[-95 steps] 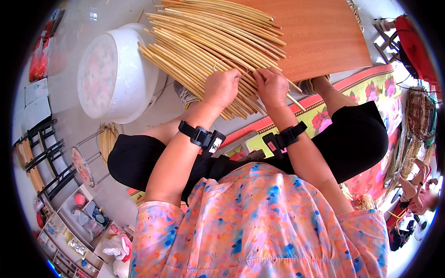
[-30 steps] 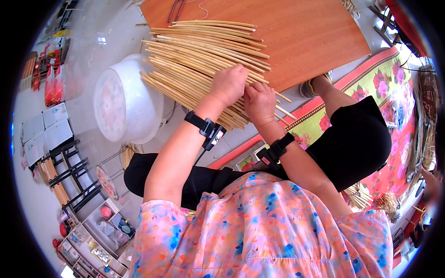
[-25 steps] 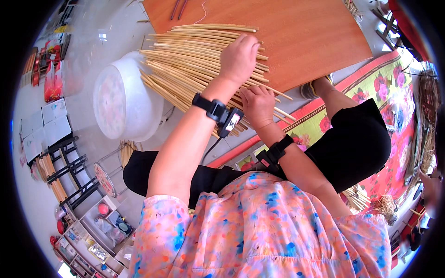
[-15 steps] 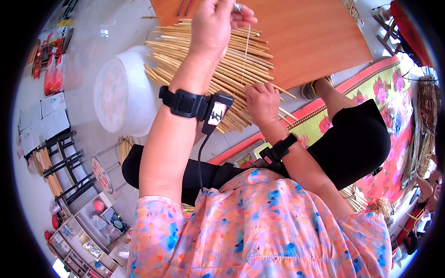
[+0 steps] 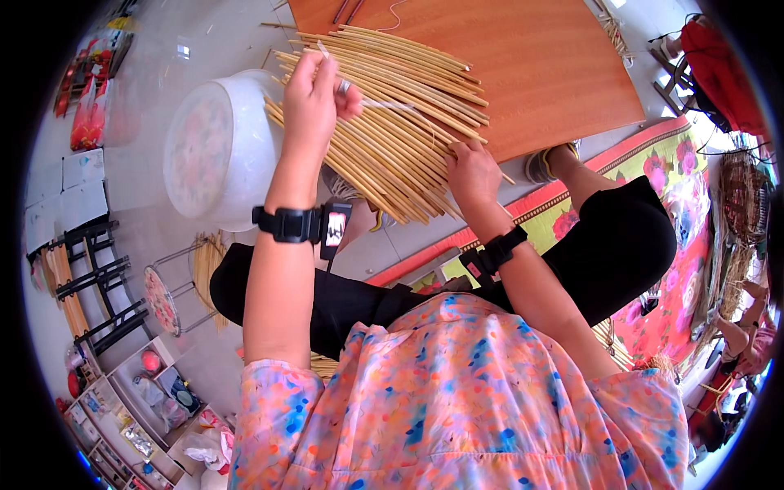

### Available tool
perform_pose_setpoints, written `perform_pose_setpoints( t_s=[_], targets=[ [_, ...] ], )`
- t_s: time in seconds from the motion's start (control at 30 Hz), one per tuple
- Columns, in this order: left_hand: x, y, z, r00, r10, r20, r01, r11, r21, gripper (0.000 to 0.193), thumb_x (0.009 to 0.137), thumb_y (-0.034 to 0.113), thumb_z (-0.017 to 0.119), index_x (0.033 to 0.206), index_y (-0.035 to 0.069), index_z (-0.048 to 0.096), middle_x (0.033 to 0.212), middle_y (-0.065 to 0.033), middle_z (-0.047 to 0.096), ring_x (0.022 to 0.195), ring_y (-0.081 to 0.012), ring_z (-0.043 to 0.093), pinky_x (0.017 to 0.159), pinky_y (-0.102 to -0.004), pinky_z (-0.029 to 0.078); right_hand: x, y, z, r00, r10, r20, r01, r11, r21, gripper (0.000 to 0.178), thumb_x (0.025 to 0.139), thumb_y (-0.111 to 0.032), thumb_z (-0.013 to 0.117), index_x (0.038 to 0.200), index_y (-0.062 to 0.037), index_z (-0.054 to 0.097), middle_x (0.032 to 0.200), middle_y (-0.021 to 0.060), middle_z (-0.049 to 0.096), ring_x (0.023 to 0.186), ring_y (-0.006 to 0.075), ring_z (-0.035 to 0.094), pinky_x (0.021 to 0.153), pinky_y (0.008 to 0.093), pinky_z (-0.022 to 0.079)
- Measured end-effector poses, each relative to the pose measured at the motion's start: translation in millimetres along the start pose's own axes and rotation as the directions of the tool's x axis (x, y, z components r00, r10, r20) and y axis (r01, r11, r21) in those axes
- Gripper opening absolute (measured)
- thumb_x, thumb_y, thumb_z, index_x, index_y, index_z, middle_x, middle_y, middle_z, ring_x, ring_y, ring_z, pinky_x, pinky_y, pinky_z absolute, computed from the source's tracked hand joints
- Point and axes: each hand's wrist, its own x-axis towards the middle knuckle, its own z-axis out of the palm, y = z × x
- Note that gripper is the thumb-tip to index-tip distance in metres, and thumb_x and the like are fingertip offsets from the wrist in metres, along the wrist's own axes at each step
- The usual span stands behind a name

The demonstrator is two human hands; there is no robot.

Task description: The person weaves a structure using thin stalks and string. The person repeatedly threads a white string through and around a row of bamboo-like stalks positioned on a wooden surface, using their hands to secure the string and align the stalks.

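Pale straw stalks (image 5: 392, 151) lie side by side in a fanned mat, partly over an orange-brown board (image 5: 555, 73). My left hand (image 5: 312, 102), a ring on one finger, is raised above the mat's left part. Its fingers are pinched on a thin white thread (image 5: 384, 104), which runs rightward over the stalks; a short pale end sticks up past the thumb. At the mat's right edge my right hand (image 5: 475, 173) is closed on the stalk ends, its fingertips partly hidden. Both wrists wear black straps.
Left of the mat stands a translucent white tub (image 5: 220, 155). A round stool (image 5: 163, 300) is at lower left. Two dark red sticks (image 5: 347, 11) lie on the board's far edge. A floral mat (image 5: 563, 224) covers the floor at right, near my foot (image 5: 541, 166).
My left hand has come down and to the left, drawing the thread from nearly upright to sideways. The right hand stays at the mat's right edge.
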Motion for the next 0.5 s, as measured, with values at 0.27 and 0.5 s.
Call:
perform_pose_setpoints(
  t_s=[0.27, 0.5],
  targets=[
    [-34, -59, -11, 0.971, -0.227, -0.074, 0.232, 0.971, 0.066, 0.009, 0.1, 0.016, 0.047, 0.102, 0.008, 0.049, 0.067, -0.0054, 0.061, 0.052, -0.0116, 0.06, 0.044, -0.0221, 0.046, 1, -10, -7, 0.994, -0.053, 0.101, 0.066, 0.989, -0.132, 0.014, 0.082, -0.024, 0.063, 0.089, -0.0135, 0.069, 0.092, 0.0039, 0.064, 0.091, 0.0266, 0.064, 0.072, 0.0408, 0.053],
    [-32, -70, 2, 0.963, -0.266, 0.039, 0.258, 0.955, 0.148, 0.005, 0.095, 0.009, 0.052, 0.099, 0.007, 0.054, 0.064, -0.0049, 0.06, 0.054, -0.0109, 0.06, 0.045, -0.0246, 0.046, 0, -11, -4, 0.991, -0.072, 0.113, 0.091, 0.98, -0.177, 0.015, 0.083, -0.028, 0.063, 0.081, -0.0135, 0.067, 0.088, 0.0027, 0.064, 0.081, 0.0264, 0.066, 0.066, 0.0403, 0.053]
  ],
)
